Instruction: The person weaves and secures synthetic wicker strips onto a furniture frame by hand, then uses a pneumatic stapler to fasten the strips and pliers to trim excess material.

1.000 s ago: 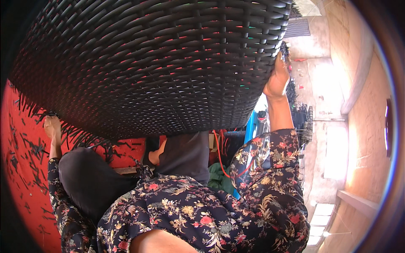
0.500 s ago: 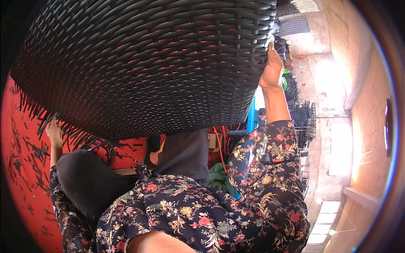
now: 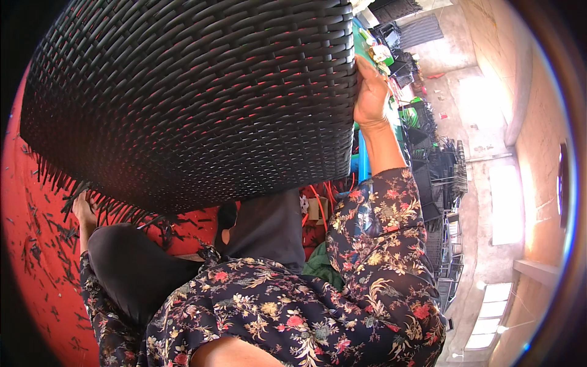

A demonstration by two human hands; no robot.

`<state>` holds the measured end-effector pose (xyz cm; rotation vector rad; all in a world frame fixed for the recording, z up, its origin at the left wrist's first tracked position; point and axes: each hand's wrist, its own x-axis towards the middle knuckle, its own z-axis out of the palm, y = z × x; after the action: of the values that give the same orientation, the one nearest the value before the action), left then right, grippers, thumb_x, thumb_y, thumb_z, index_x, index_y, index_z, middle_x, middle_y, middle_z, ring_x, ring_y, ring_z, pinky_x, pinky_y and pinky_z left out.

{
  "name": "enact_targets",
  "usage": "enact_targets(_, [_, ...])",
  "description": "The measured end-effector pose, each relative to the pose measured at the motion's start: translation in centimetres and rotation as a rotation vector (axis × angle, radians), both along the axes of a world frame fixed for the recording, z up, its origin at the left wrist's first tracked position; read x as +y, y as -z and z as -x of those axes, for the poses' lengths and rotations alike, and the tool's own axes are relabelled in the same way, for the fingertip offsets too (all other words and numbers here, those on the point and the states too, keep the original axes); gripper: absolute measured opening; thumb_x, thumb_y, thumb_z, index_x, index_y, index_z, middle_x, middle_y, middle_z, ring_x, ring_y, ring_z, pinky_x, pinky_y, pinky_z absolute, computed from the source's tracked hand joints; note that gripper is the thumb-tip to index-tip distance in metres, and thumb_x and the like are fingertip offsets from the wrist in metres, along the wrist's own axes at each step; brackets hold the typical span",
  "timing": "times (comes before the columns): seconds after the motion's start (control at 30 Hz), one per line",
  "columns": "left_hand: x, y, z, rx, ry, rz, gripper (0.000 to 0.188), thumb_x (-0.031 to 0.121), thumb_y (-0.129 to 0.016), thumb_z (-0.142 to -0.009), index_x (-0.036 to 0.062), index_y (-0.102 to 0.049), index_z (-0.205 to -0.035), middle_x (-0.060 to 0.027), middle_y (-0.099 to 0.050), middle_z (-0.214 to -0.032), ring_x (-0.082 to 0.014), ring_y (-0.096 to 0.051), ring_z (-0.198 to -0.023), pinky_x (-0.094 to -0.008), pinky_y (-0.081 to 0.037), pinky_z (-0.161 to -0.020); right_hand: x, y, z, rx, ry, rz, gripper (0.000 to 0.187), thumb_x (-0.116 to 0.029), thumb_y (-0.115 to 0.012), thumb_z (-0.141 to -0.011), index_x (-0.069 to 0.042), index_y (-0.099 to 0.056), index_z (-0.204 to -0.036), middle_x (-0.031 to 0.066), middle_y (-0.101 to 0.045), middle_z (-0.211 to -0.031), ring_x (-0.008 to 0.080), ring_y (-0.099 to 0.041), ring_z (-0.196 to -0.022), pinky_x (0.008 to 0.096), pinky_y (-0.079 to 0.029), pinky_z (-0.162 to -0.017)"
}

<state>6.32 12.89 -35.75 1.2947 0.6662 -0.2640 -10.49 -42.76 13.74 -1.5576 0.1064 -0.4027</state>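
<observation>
Right hand (image 3: 372, 101) clamped on the edge of a black woven panel (image 3: 202, 98)

Its thumb lies along the panel's right edge, high up, while the other fingers are mostly hidden behind the weave. The forearm rises from a floral sleeve (image 3: 391, 208), to the right of the panel.

The left hand (image 3: 85, 213) is low at the far left, at the panel's fringed corner, among loose strand ends (image 3: 122, 211). Its fingers are partly covered by those strands, so I cannot tell whether it is closed on them or only touching.

The panel fills the upper left of the view, held up in front of the person and above the lap. Its strips are tightly interlaced, with small specks of red showing through the gaps. The lower edge runs just above dark trousers (image 3: 269, 226); whether it touches them cannot be told.

Below and to the left, a red floor (image 3: 46, 306) is scattered with short dark scraps (image 3: 35, 251). Right of the legs are a crumpled green cloth (image 3: 322, 263), an orange-red cord (image 3: 331, 194) and a blue upright bar (image 3: 364, 159). Farther right, dark frames (image 3: 437, 183) are crowded along a pale wall (image 3: 486, 137) with a bright, washed-out window (image 3: 509, 205).
</observation>
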Motion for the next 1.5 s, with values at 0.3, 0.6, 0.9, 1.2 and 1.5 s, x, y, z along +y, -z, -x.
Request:
enact_targets(0.3, [1.5, 0.7, 0.6, 0.061, 0.182, 0.111, 0.022, 0.028, -0.061, -0.086, 0.0108, -0.063, -0.098, 0.0002, -0.062, -0.082, -0.0094, -0.051, -0.061, -0.0263, -0.043, -0.054, -8.9, 3.3, -1.2, -0.027, 0.181, 0.332, 0.031, -0.030, -0.042, -0.098, -0.007, -0.056, -0.113, 0.0058, -0.062, -0.101, 0.0180, -0.061, -0.087, 0.0332, -0.051, -0.078])
enact_targets(0.6, [-4.0, -7.1, 2.6, -0.226, 0.378, -0.004, 0.014, 0.014, -0.060, -0.089, 0.0019, -0.065, -0.087, -0.0002, -0.061, -0.072, -0.0063, -0.054, -0.063, -0.0216, -0.043, -0.056, -7.2, -0.7, 1.2, 0.112, -0.319, -0.079, 0.043, -0.029, -0.037, -0.100, -0.002, -0.044, -0.133, 0.0123, -0.053, -0.129, 0.0256, -0.052, -0.117, 0.0400, -0.040, -0.102])
enact_targets(0.9, [-4.1, -8.2, 1.9, -0.370, 0.594, -0.855, 0.027, 0.026, -0.058, -0.086, 0.0049, -0.064, -0.102, -0.0173, -0.066, -0.095, -0.0328, -0.063, -0.093, -0.0395, -0.048, -0.080, -6.9, -1.4, 1.5, 0.157, -0.310, -0.042, 0.044, -0.031, -0.035, -0.101, 0.000, -0.046, -0.130, 0.0134, -0.055, -0.125, 0.0254, -0.055, -0.112, 0.0399, -0.043, -0.097])
enact_targets(1.2, [-3.7, -6.0, 2.1, -0.541, 0.391, -0.494, 0.034, 0.010, -0.057, -0.087, 0.0037, -0.059, -0.120, -0.0119, -0.062, -0.120, -0.0197, -0.058, -0.112, -0.0298, -0.042, -0.096, -6.8, -2.2, 1.4, 0.200, -0.420, -0.144, 0.046, -0.032, -0.036, -0.101, 0.000, -0.043, -0.132, 0.0140, -0.050, -0.132, 0.0277, -0.051, -0.118, 0.0426, -0.039, -0.102])
enact_targets(1.5, [-3.7, -6.2, -0.8, -0.522, 0.498, -0.339, 0.021, 0.012, -0.057, -0.090, 0.0050, -0.063, -0.109, 0.0020, -0.051, -0.070, -0.0053, -0.042, -0.060, -0.0240, -0.038, -0.054, -9.5, -1.7, 2.8, 0.121, -0.169, -0.038, 0.043, -0.032, -0.037, -0.101, -0.001, -0.047, -0.129, 0.0127, -0.052, -0.130, 0.0291, -0.052, -0.117, 0.0464, -0.041, -0.100])
